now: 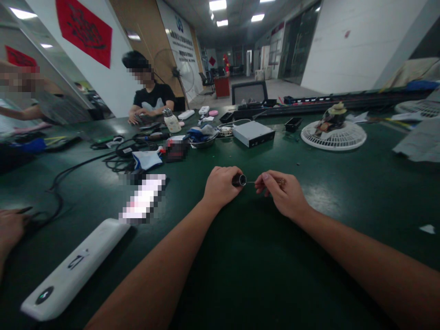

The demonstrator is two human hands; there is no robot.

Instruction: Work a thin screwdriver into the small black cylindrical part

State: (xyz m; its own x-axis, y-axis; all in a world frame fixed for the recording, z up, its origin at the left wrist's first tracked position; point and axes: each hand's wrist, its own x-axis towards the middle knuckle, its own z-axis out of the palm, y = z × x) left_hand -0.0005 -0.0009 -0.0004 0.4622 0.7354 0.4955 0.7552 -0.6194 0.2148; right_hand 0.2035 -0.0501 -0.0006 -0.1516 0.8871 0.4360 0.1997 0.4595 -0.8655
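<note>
My left hand [220, 185] grips a short black cylinder [239, 180] with a hollow, metal-rimmed end facing right. My right hand [283, 195] is pinched around a thin wire [250, 182], which runs from the cylinder's open end to my fingers. A small brownish part [282, 182] shows beside my right fingers, too small to identify. Both hands are raised slightly above the dark green table mat [261, 275], and they are a short distance apart.
A long white device [72, 270] lies left of my left arm, beside a pixelated bright object [142, 199]. Black cables [127, 156], a silver metal box [253, 133], and a white fan guard [333, 136] sit farther away. Co-workers sit across the table [149, 91] and at left [20, 110].
</note>
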